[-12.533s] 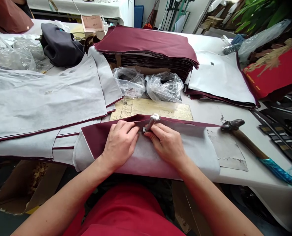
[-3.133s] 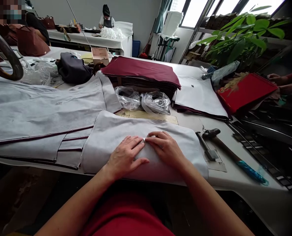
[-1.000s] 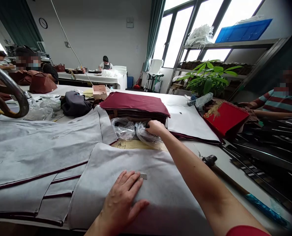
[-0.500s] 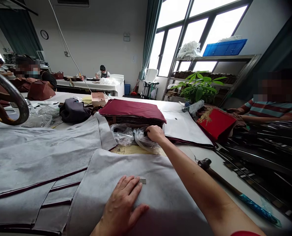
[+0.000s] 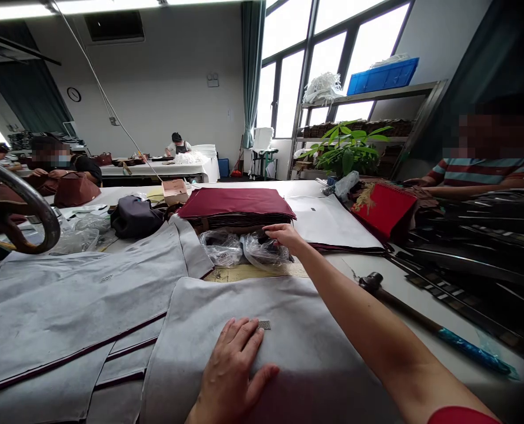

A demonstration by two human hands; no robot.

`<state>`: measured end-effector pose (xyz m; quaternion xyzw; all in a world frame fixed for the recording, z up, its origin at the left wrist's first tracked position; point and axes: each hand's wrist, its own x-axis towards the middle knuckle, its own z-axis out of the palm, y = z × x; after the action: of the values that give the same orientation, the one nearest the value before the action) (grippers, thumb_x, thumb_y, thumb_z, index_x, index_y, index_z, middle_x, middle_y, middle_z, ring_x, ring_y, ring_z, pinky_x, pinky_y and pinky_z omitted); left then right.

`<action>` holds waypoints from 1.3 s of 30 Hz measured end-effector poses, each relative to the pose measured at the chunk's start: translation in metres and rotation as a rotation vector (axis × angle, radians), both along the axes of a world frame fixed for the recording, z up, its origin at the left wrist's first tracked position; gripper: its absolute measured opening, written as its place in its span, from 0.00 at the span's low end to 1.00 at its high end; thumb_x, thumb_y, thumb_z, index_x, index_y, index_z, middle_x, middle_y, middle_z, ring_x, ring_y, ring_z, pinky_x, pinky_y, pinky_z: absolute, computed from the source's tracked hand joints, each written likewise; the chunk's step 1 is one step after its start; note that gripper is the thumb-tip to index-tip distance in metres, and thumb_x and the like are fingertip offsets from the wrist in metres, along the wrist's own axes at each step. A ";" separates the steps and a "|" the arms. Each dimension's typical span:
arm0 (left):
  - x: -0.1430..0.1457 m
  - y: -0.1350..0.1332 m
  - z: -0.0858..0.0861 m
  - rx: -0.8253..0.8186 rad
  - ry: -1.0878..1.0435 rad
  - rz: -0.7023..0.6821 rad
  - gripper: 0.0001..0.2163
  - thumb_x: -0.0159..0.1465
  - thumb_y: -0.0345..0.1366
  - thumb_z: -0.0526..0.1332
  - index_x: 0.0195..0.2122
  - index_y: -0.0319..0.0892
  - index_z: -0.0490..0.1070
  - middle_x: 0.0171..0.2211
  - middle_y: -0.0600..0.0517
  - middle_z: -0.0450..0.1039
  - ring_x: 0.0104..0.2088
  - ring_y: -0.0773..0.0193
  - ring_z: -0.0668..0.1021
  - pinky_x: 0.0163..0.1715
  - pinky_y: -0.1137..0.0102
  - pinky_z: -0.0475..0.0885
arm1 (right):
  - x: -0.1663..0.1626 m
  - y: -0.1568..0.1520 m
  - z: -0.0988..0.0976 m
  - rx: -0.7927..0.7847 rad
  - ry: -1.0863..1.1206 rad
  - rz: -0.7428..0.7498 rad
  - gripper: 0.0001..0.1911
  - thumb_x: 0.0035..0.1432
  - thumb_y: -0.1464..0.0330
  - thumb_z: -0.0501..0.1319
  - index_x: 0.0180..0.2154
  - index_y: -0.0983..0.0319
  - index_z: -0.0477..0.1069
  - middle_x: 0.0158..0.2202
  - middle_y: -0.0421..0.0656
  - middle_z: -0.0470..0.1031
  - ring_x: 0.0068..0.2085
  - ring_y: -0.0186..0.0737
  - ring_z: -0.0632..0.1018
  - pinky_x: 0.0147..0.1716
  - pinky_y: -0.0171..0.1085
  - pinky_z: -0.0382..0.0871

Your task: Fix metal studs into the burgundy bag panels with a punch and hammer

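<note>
Head view: one grey fabric panel [image 5: 315, 330] lies on the surface with one small metal plate [image 5: 264, 324] on it. The left hand [image 5: 233, 377] presses flat on the panel, grip spread wide and empty, fingertips just beside the plate. Beyond the panel are two clear bags, the left bag [image 5: 221, 252] and the right bag [image 5: 262, 252]. The right hand [image 5: 285, 235] touches the right bag; I cannot tell its grip. One hammer [image 5: 421, 321] lies right of the panel.

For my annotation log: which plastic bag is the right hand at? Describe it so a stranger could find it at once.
Find the stack of maroon fabric at mid-table. Two clear plastic bags lie against its front edge; the right bag sits under the right hand. Unlike the left bag, it shows no white label.
</note>
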<state>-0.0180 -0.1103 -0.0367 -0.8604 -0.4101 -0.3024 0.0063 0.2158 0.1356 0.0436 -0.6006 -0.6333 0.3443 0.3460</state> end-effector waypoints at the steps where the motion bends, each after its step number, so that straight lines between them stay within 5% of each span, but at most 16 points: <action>1: 0.000 0.000 0.000 -0.007 -0.006 0.004 0.22 0.67 0.51 0.63 0.58 0.46 0.74 0.59 0.48 0.75 0.58 0.47 0.77 0.58 0.46 0.77 | 0.003 -0.006 0.002 0.004 0.093 0.006 0.17 0.68 0.68 0.60 0.56 0.65 0.74 0.45 0.49 0.80 0.43 0.40 0.82 0.43 0.40 0.79; 6: 0.001 -0.002 0.001 -0.069 -0.019 0.005 0.22 0.67 0.49 0.64 0.59 0.45 0.73 0.60 0.47 0.74 0.60 0.47 0.75 0.62 0.47 0.73 | 0.014 -0.057 0.010 -0.010 0.419 0.110 0.20 0.58 0.62 0.70 0.50 0.64 0.78 0.41 0.50 0.81 0.39 0.42 0.82 0.44 0.42 0.80; 10: 0.001 -0.004 0.008 -0.130 -0.005 -0.007 0.21 0.68 0.47 0.63 0.58 0.43 0.73 0.61 0.45 0.72 0.60 0.48 0.74 0.64 0.46 0.69 | 0.009 -0.115 0.002 -0.073 0.473 0.245 0.26 0.51 0.56 0.74 0.49 0.63 0.79 0.37 0.46 0.80 0.38 0.42 0.81 0.44 0.45 0.79; 14: 0.000 -0.004 0.014 -0.179 0.020 -0.027 0.21 0.69 0.47 0.62 0.58 0.41 0.72 0.61 0.43 0.70 0.61 0.48 0.72 0.65 0.47 0.66 | -0.006 -0.164 -0.021 0.021 0.183 0.416 0.14 0.59 0.63 0.68 0.44 0.63 0.80 0.33 0.43 0.79 0.34 0.39 0.79 0.37 0.39 0.76; 17: -0.002 -0.003 0.014 -0.193 0.018 -0.037 0.22 0.69 0.49 0.61 0.59 0.41 0.71 0.61 0.43 0.70 0.62 0.49 0.71 0.66 0.47 0.65 | -0.017 -0.186 -0.039 0.193 -0.096 0.512 0.09 0.64 0.70 0.62 0.42 0.59 0.82 0.38 0.44 0.80 0.38 0.39 0.79 0.40 0.38 0.74; 22: -0.003 -0.004 0.013 -0.189 0.010 -0.045 0.23 0.70 0.49 0.61 0.60 0.41 0.70 0.62 0.43 0.70 0.62 0.50 0.70 0.67 0.50 0.63 | -0.018 -0.205 -0.055 0.438 -0.292 0.471 0.13 0.68 0.70 0.62 0.52 0.57 0.79 0.47 0.45 0.79 0.46 0.42 0.78 0.48 0.42 0.73; 29: -0.003 -0.005 0.012 -0.189 0.021 -0.041 0.24 0.70 0.49 0.60 0.61 0.40 0.70 0.62 0.43 0.69 0.63 0.50 0.70 0.68 0.49 0.63 | -0.014 -0.210 -0.061 0.631 -0.449 0.477 0.12 0.70 0.72 0.59 0.51 0.60 0.78 0.46 0.46 0.80 0.45 0.45 0.75 0.45 0.44 0.74; 39: -0.002 -0.006 0.009 -0.118 0.084 -0.015 0.26 0.71 0.51 0.57 0.63 0.37 0.69 0.64 0.42 0.68 0.64 0.49 0.70 0.67 0.49 0.64 | -0.007 -0.208 -0.052 0.556 -0.528 0.572 0.15 0.71 0.71 0.58 0.55 0.54 0.77 0.56 0.43 0.76 0.49 0.47 0.74 0.50 0.48 0.72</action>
<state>-0.0205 -0.1163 -0.0279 -0.8743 -0.4199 -0.2415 -0.0297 0.2090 -0.0720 -0.0080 -0.3536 -0.9076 0.0788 0.2121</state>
